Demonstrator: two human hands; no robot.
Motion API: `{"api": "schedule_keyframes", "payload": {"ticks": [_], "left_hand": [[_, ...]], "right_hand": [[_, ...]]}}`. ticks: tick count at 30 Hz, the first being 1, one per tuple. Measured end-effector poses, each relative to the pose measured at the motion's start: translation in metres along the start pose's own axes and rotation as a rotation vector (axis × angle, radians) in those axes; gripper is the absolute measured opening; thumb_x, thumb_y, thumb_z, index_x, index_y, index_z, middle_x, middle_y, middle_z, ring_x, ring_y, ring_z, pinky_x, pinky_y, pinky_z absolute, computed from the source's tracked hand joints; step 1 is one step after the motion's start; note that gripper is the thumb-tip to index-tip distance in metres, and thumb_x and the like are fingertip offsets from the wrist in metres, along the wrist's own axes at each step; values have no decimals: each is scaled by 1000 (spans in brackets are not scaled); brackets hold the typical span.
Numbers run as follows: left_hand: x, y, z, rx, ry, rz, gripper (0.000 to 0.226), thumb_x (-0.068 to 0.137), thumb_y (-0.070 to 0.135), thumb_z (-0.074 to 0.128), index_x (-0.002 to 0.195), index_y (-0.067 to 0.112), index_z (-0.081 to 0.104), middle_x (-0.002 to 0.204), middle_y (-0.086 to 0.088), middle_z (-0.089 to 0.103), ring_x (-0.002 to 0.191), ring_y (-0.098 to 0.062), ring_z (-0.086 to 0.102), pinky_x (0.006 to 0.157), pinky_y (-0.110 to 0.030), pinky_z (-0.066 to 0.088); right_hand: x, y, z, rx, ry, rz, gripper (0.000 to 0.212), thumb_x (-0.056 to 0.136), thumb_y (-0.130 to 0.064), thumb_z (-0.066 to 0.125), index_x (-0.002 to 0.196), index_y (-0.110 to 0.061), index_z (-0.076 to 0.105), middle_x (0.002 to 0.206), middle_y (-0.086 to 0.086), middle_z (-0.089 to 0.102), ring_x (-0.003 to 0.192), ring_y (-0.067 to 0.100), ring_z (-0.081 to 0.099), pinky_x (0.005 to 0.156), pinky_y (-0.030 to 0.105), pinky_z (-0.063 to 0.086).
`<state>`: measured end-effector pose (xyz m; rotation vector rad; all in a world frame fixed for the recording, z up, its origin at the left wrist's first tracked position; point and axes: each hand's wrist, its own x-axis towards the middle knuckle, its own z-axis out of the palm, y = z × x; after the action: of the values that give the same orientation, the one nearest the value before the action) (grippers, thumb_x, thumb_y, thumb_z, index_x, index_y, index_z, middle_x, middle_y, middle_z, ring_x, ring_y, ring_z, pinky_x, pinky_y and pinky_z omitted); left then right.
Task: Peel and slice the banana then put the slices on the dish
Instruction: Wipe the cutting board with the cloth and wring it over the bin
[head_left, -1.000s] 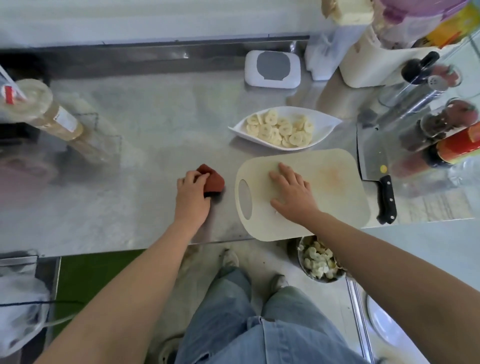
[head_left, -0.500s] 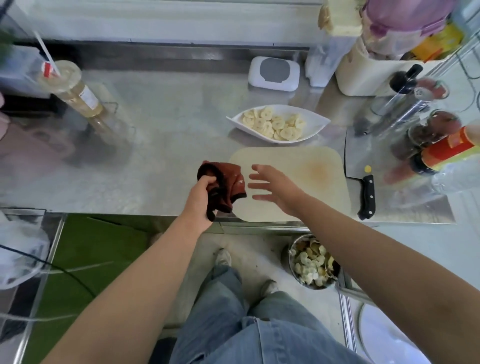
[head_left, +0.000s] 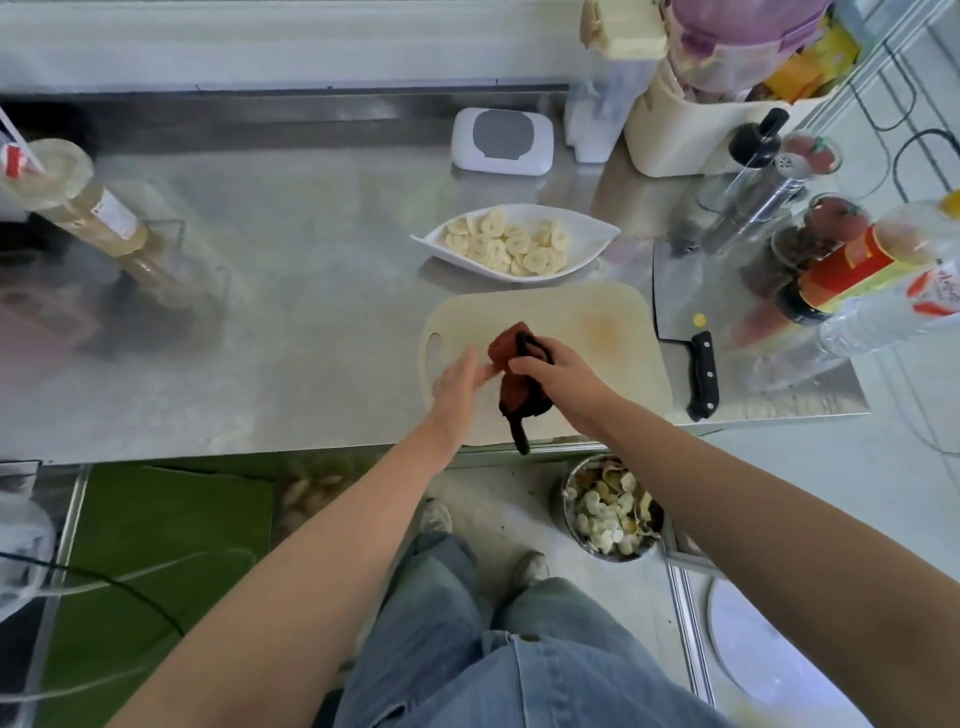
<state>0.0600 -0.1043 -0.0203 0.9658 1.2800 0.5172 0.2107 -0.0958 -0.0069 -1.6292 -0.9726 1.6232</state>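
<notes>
The red cloth has changed hands. A moment ago the left hand held it at 9 o'clock from the cutting board, and the right hand lay flat on the board. Now the right hand holds the cloth, with its fingers curled round it, over the middle of the board. The left hand is open with straight fingers, just beside the cloth at 9 o'clock from it. It is blurry, so I cannot tell if it touches the cloth.

The banana slices are all in the white dish on the tabletop, at 12 o'clock from the board. No banana is on the board. The knife lies on the tabletop at 3 o'clock from the board, and no hand is near it.

I think the cutting and moving is done. The cloth looks ready to wipe the board clean, so this is the tidy-up part
</notes>
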Motion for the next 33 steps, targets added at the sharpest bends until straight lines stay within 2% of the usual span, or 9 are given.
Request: {"api": "schedule_keyframes", "payload": {"ticks": [1, 3, 5, 10, 17, 21, 25, 30, 33], "left_hand": [[5, -5, -7, 350, 151, 70, 48, 98, 47, 38, 138, 22, 47, 151, 1, 34, 141, -17, 24, 116, -35, 16], [8, -15, -18, 1014, 196, 224, 51, 94, 32, 50, 143, 23, 37, 156, -1, 21, 144, -23, 17, 116, -41, 20], [7, -22, -24, 1247, 117, 255, 64, 91, 31, 55, 147, 21, 26, 159, -4, 13, 145, -26, 14, 114, -42, 23], [12, -28, -24, 1305, 144, 262, 76, 85, 38, 64, 147, 20, 23, 159, -5, 13, 145, -26, 17, 113, -41, 24], [10, -32, -29, 1309, 159, 260, 88, 79, 51, 66, 149, 25, 18, 160, 2, 10, 145, -22, 16, 113, -41, 21], [9, -34, -34, 1332, 108, 204, 113, 67, 64, 70, 151, 23, 8, 161, 3, 3, 146, -20, 10, 116, -46, 15], [9, -34, -30, 1374, 134, 180, 111, 72, 55, 71, 152, 21, 2, 161, 3, 1, 147, -18, 7, 118, -46, 13], [8, -31, -30, 1410, 116, 175, 105, 73, 52, 72, 150, 22, 6, 161, 3, 0, 147, -18, 7, 116, -49, 16], [9, -29, -27, 1418, 111, 154, 106, 73, 51, 72, 150, 22, 5, 161, 3, -1, 147, -19, 7, 116, -50, 17]], "right_hand": [[5, 1, -12, -44, 101, 7, 32, 91, -11, 58, 122, -9, 53, 106, 9, 63, 99, 25, 59, 81, 31, 48], [15, 6, -38, -188, 295, -9, 44, 91, -15, 57, 133, -8, 44, 121, 8, 55, 110, 24, 55, 83, 32, 46], [25, 16, -63, -401, 470, -58, 57, 90, -16, 57, 142, -10, 33, 130, 9, 47, 120, 26, 48, 94, 39, 45], [40, 36, -63, -868, 569, -49, 54, 92, -7, 48, 144, -9, 34, 136, 16, 44, 119, 38, 39, 101, 39, 29], [36, 34, -42, -869, 30, -348, 55, 75, 6, 53, 126, -14, 59, 113, 12, 57, 107, 31, 47, 97, 36, 37], [53, 11, -30, -813, 115, -426, 61, 72, 10, 52, 128, -13, 60, 115, 15, 58, 109, 34, 49, 98, 36, 36], [50, 17, 4, -914, -147, -513, 55, 71, 15, 48, 116, -10, 68, 108, 16, 64, 104, 33, 50, 95, 38, 37], [39, 20, -34, -1046, -399, -419, 51, 69, 22, 44, 96, -6, 75, 104, 12, 65, 106, 30, 51, 96, 38, 40], [36, 7, -41, -1020, -308, -379, 52, 67, 22, 45, 98, -8, 75, 103, 10, 66, 102, 25, 54, 93, 39, 44]]}}
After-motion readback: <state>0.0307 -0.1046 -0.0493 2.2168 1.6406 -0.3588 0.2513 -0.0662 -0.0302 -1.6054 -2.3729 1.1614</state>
